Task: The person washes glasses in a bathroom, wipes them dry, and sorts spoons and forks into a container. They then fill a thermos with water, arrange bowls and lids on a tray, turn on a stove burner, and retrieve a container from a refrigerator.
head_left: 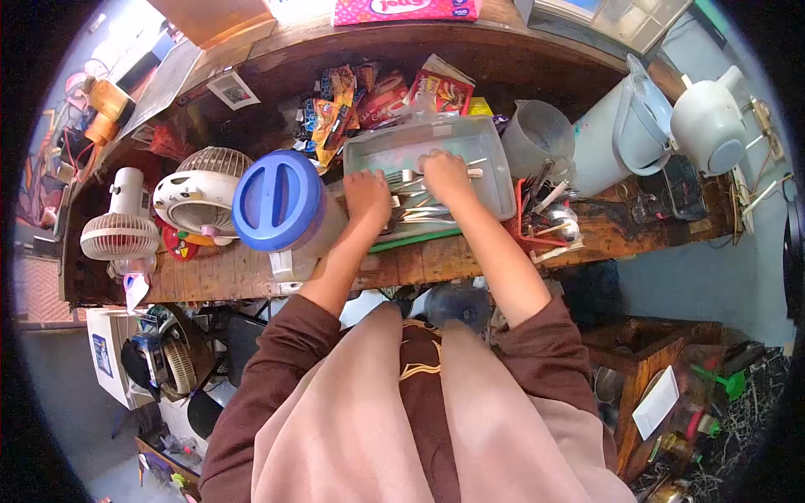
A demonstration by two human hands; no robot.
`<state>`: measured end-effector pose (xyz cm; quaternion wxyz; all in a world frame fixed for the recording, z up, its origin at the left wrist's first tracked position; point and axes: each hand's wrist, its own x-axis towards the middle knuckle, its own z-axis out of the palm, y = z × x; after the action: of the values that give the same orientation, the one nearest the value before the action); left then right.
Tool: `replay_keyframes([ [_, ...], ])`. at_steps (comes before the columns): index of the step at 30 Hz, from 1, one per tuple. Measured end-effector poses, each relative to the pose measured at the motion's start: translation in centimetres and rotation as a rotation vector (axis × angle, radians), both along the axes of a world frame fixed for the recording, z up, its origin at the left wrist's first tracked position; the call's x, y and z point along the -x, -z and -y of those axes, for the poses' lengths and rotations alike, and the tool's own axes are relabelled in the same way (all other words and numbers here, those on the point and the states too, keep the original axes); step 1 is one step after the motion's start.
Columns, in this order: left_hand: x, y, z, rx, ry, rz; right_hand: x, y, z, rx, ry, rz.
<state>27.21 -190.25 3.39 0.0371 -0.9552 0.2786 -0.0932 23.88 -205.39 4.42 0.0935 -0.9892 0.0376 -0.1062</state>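
A clear plastic tray (pixel 506 180) sits on the wooden counter with metal cutlery (pixel 426 210) lying in it. My left hand (pixel 367 197) is at the tray's left side, its fingers curled round something I cannot make out, beside a fork's tines. Over the middle of the tray, my right hand (pixel 446 178) has its fingers bent together among the cutlery; what they hold, if anything, is hidden. White-ended handles show next to both hands. A green edge (pixel 415 240) shows beneath the tray's front.
Left of the tray stand a blue-lidded container (pixel 278 201) and two small fans (pixel 205 191) (pixel 120 235). A red basket of utensils (pixel 541 222), a clear jug (pixel 539 134) and a pale blue pitcher (pixel 608 138) are to the right. Snack packets (pixel 335 109) lie behind.
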Motion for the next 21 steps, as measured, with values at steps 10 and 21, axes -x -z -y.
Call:
replay_keyframes([
  [10, -0.3, -2.5, 0.1, 0.233, -0.036, 0.018, 1.4, -2.5, 1.1, -0.077, 0.039, 0.236],
  [21, 2.8, -15.4, 2.2, 1.216, 0.467, -0.366, 10.3, -10.2, 2.4, -1.096, 0.255, 0.751],
])
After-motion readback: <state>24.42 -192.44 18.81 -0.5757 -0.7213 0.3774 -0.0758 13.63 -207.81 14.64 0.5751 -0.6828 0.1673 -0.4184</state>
